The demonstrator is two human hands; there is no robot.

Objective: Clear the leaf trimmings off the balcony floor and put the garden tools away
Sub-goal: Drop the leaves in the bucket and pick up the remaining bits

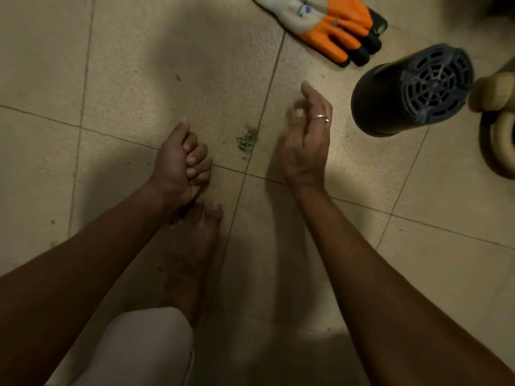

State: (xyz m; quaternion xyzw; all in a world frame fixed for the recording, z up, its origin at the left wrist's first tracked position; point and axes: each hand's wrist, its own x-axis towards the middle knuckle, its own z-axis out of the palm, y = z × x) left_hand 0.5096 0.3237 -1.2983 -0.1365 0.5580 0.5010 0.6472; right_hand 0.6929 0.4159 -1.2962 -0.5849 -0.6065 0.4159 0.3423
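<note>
A small heap of green leaf trimmings [247,139] lies on the beige tiled balcony floor [125,79], beside a grout line. My right hand [306,135] stands on its edge just right of the heap, fingers relaxed and slightly blurred, a ring on one finger. My left hand [181,160] is left of the heap, curled into a tight fist close to the floor. Whatever is inside the fist is hidden. A few tiny green specks lie scattered around the heap.
A pair of orange and grey garden gloves [328,26] lies at the top. A black pot [390,101] on its side shows a blue mesh base at the right. A cream looped object [498,140] sits at the right edge. My bare foot [195,246] is below my left hand.
</note>
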